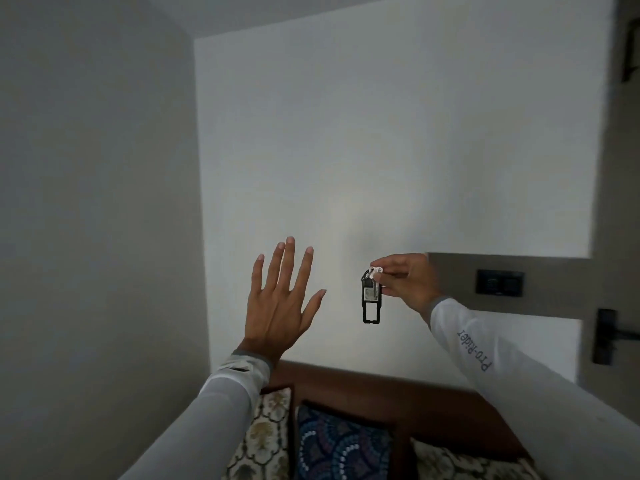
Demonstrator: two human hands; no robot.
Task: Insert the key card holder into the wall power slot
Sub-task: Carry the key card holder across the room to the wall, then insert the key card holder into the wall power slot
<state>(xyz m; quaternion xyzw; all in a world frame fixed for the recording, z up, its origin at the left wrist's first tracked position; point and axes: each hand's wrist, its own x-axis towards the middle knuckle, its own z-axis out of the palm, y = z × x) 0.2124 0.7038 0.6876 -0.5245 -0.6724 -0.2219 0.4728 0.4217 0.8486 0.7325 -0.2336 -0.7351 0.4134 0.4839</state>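
Note:
A black key card holder (371,301) dangles in front of the white wall, hung from a key ring with a pale key. My right hand (403,280) pinches that key at its top, so the holder hangs straight down. My left hand (280,301) is raised to the left of it, palm toward the wall, fingers spread, holding nothing. A dark wall panel (499,283) sits on a grey band to the right of my right hand; I cannot tell whether it is the power slot.
A dark door lock with a lever handle (605,336) is at the far right. Below my arms stands a brown wooden headboard (381,382) with a blue patterned cushion (341,445) and cream patterned cushions. A grey wall closes the left side.

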